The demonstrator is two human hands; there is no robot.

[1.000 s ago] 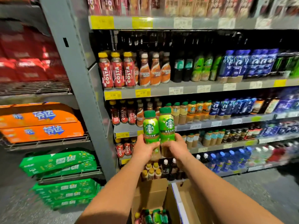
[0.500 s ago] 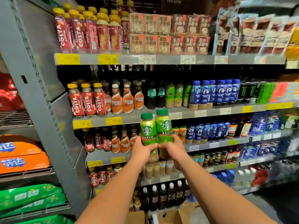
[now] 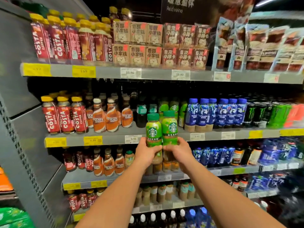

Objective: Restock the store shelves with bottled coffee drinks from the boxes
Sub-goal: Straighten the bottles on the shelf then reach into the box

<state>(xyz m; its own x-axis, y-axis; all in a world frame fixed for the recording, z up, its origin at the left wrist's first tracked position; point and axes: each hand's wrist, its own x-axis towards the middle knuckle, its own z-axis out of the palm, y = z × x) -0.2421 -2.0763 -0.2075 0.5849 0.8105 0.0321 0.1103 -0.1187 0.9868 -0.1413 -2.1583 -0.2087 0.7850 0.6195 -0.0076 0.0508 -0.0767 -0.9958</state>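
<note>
I hold two green Starbucks coffee bottles upright, side by side, in front of the second shelf. My left hand grips the lower half of the left bottle. My right hand grips the lower half of the right bottle. Both bottles have dark green caps and touch each other. Behind them on that shelf stand more green-labelled bottles, set back from the edge. The box is out of view.
Red Costa bottles and orange Nescafe bottles fill the shelf's left part. Blue bottles and Monster cans stand to the right. Brown cartons sit on the top shelf. A grey upright post borders the left.
Both hands have lifted the two bottles from above the open box up to the second shelf's level. My view has tilted upward, and the box has left the frame.
</note>
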